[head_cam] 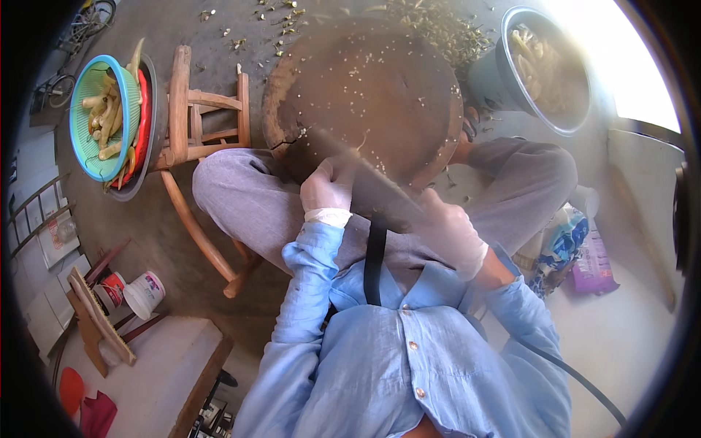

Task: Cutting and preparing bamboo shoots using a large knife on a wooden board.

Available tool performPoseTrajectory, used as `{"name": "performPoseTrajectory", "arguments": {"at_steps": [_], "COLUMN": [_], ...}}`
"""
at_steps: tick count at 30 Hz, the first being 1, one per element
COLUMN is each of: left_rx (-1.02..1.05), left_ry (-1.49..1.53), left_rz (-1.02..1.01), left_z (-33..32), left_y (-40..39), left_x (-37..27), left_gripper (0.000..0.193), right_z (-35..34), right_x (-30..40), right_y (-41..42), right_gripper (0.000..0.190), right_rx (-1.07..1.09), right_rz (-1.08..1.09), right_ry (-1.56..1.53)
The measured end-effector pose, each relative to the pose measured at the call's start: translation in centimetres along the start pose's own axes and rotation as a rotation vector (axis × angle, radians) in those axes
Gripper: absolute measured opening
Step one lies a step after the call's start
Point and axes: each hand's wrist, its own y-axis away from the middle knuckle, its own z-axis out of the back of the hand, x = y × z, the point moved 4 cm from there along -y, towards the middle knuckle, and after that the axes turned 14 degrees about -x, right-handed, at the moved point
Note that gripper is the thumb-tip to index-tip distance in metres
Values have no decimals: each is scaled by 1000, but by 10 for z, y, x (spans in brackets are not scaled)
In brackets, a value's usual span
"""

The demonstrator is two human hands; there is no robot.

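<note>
My right hand (450, 235), in a pale thin glove, grips the handle end of a broad-bladed kitchen knife (383, 183). The blade reaches up and left over the near edge of a round wooden chopping block (372, 98), strewn with small pale seeds. My left hand (328, 183), also gloved, is beside the blade at the block's near edge, its fingers bent and pinched together. A thin yellowish stem shows just above its fingertips; what the fingers hold is mostly hidden and blurred.
Left, a turquoise basket (82, 117) of long pale peppers stands by a wooden chair (181, 104). A bucket (495, 82) holds more pale pieces at upper right. Cut stem ends (443, 33) lie heaped beyond the block. Plastic packets (594, 263) lie at right, near my bent knee.
</note>
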Motion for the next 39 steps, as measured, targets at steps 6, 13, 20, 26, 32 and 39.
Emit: {"name": "performPoseTrajectory", "arguments": {"at_steps": [6,13,20,26,32,39], "left_rx": [-208,-255,-526,-529,-451,-448], "left_ry": [132,553,541,360,206,182], "left_rz": [-359,3,-199,-481,-522,-603], "left_z": [12,3,8,1,-7,-9], "left_y": [-3,-12,26,31,24,22], "left_x": [-7,15,20,8,9,7], "left_gripper": [43,35,20,22,25,25], "right_z": [37,29,34,31,38,41], "right_x": [-3,2,19,15,16,2], "right_y": [16,17,0,-10,-13,-10], "right_gripper": [23,22,20,22,24,25], "right_rx": [-41,39,104,210,275,286], "right_rz": [-186,51,213,88,90,34], "right_ry": [-78,38,123,201,194,194]}}
